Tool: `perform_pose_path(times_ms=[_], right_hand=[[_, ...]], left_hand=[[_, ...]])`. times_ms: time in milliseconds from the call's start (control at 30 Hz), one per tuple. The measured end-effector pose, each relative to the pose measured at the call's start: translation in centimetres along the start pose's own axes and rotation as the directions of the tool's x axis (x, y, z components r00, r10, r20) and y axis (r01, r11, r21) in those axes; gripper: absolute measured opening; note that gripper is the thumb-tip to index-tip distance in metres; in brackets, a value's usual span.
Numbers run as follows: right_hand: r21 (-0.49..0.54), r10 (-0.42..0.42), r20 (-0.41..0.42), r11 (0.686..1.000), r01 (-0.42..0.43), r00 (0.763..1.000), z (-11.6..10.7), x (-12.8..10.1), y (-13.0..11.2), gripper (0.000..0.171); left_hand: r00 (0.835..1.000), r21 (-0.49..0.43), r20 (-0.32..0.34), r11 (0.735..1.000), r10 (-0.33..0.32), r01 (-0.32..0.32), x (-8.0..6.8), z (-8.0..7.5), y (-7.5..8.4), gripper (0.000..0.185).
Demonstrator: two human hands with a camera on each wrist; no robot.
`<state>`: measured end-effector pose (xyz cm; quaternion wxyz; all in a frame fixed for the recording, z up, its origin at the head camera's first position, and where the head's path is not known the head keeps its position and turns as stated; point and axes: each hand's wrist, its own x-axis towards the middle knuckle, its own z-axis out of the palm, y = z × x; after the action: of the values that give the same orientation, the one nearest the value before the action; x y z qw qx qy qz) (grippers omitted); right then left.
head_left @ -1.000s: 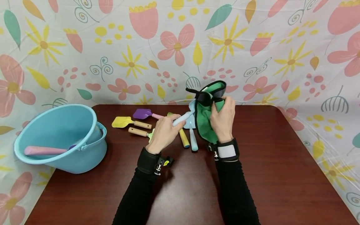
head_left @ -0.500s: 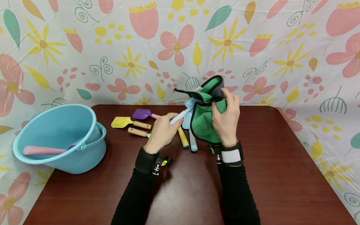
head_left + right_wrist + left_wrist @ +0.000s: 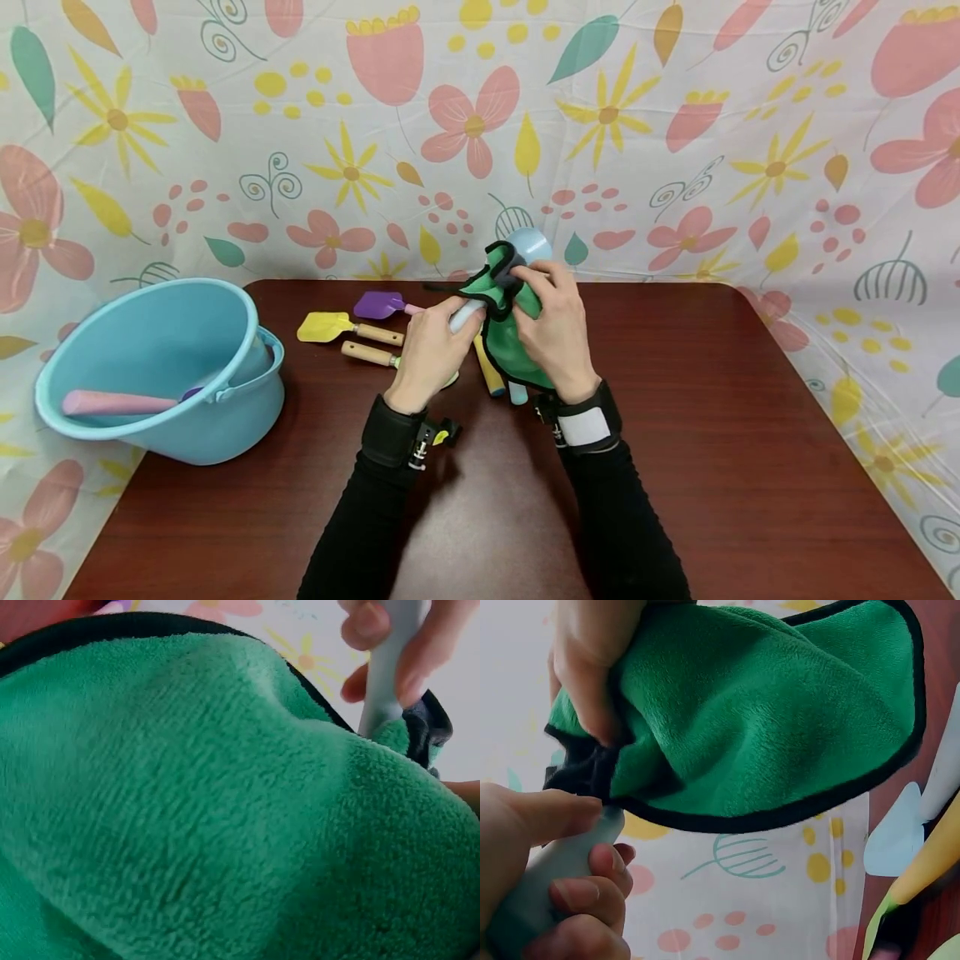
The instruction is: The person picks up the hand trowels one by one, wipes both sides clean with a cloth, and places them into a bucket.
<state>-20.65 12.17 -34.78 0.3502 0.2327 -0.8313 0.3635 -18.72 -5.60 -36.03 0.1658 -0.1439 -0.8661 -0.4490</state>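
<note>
Both hands busy above bench.
Left hand grips pale blue tool handle; right hand clutches green cloth around it, bucket at 9 o'clock.

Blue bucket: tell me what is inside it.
Inside the blue bucket lies a pink handle with a bit of purple at its end. The bucket wall hides the rest.

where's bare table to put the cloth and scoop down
Bare wood lies right of the right hand out to the table edge, and along the near edge beside both sleeves. Crowded: behind the left hand, the toy shovels; far left, the blue bucket.
</note>
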Motion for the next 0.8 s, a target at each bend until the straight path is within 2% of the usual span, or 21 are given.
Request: perform_pose_path(times_ms=[133,267,567,700,800], right_hand=[[-0.038,0.000,0.049,0.999,0.002,0.999,0.4,-0.2,-0.2,0.033],[-0.049,0.024,0.042,0.999,-0.022,0.999,0.6,-0.3,0.0,0.032],[-0.041,0.067,-0.011,0.997,-0.068,0.998,0.7,-0.2,1.1,0.028],[-0.057,0.092,-0.060,0.994,-0.095,0.994,0.3,-0.2,1.8,0.027],[-0.060,0.114,-0.100,0.991,-0.120,0.988,-0.1,-0.1,2.3,0.028]], left_hand=[[1.000,0.005,-0.005,1.000,0.024,-0.023,-0.1,0.1,0.0,0.020],[0.998,0.021,0.004,0.998,0.066,-0.066,-0.2,0.2,0.0,0.016],[0.996,0.059,0.026,0.994,0.088,-0.090,-0.1,0.6,0.1,0.015],[0.990,0.054,0.049,0.990,0.131,-0.134,-0.2,1.0,0.1,0.013],[0.985,0.046,0.070,0.986,0.156,-0.159,-0.3,1.1,0.2,0.019]])
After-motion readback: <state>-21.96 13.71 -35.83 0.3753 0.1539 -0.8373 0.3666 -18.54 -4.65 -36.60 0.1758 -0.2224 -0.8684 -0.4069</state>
